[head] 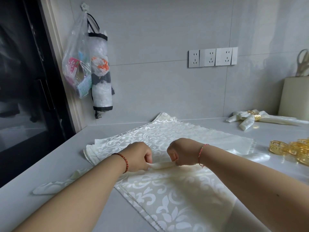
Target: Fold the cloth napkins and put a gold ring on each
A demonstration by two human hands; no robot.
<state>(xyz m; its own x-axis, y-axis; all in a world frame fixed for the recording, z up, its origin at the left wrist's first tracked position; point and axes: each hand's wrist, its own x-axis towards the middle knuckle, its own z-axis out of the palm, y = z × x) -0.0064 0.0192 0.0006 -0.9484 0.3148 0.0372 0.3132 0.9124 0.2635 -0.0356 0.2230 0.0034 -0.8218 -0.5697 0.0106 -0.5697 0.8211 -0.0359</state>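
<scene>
Two hands meet over the middle of the worktop [63, 158]: the left hand [139, 156] and the right hand [181, 154] each pinch one end of a rolled fold [163, 164] of a cream napkin, fingers curled round it, knuckles up. The roll lies across a stack [167, 203] of patterned napkins spread flat beneath the hands, with one loose end [53, 185] trailing out to the left past the left forearm. To the right, near the edge of view, sits a cluster of gold rings [294, 148]. Further back on the right lies a finished napkin [267, 119] with a gold ring around it. Bags [87, 64] hang on the wall at left, and sockets [212, 57] sit behind.
</scene>
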